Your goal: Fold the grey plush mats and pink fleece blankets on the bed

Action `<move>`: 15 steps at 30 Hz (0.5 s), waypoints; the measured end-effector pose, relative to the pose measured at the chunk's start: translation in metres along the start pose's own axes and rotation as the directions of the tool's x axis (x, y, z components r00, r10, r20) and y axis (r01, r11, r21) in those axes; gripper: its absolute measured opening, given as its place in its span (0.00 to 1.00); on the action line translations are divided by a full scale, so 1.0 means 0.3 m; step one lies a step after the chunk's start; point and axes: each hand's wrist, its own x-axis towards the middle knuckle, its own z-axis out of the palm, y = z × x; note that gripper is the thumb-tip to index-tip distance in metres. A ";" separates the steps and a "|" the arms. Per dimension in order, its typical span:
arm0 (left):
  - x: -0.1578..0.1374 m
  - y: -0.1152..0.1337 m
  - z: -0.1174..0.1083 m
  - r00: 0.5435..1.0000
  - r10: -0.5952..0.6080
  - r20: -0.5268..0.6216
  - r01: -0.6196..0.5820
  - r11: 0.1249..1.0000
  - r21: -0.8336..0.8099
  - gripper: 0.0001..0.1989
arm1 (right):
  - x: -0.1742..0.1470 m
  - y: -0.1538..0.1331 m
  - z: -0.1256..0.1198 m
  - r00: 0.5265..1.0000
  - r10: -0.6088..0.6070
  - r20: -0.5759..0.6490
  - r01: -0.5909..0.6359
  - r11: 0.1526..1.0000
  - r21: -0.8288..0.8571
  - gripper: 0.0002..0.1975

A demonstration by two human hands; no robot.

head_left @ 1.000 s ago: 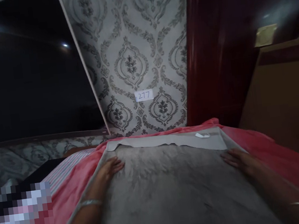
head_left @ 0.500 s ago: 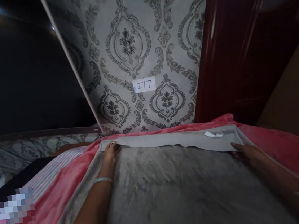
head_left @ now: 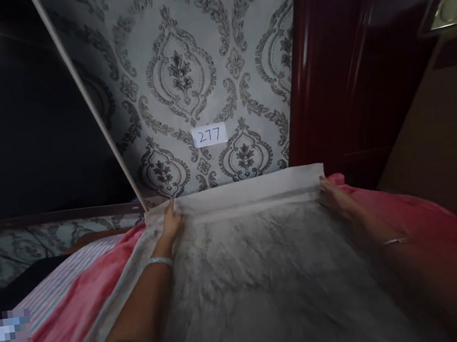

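Observation:
A grey plush blanket (head_left: 257, 267) lies spread before me, with a smooth pale strip (head_left: 251, 187) along its far edge. My left hand (head_left: 172, 222) grips this strip near its left end, a bracelet on the wrist. At the right end, my right hand (head_left: 337, 194) holds the strip's corner, blurred by motion. Between the two hands the strip stands raised and pulled fairly straight. Some fingertips of both hands are hidden behind the cloth.
Pink fabric (head_left: 409, 221) lies under the blanket on both sides. Striped cloth (head_left: 69, 268) shows at the left. Beyond are a patterned wall (head_left: 187, 104) with a paper label (head_left: 209, 135), a dark screen (head_left: 26, 118) and a dark red panel (head_left: 348, 62).
The strip has risen from lying folded over the blanket to standing up at the far edge. My right hand has moved up and to the left with its corner. The view has shifted slightly.

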 end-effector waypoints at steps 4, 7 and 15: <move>-0.076 -0.096 0.032 0.989 0.074 0.131 -0.115 0.934 0.338 0.24 | -0.099 0.112 0.099 0.992 -0.095 0.087 0.116 0.950 -0.290 0.30; -0.119 -0.145 0.039 0.972 0.066 0.225 -0.177 0.837 0.517 0.20 | -0.156 0.181 0.127 0.970 -0.153 0.189 0.239 0.741 -0.628 0.28; -0.184 -0.103 -0.065 0.934 0.014 0.356 -0.277 0.657 0.701 0.25 | -0.257 0.247 0.006 0.946 -0.300 0.120 0.251 0.449 -0.857 0.26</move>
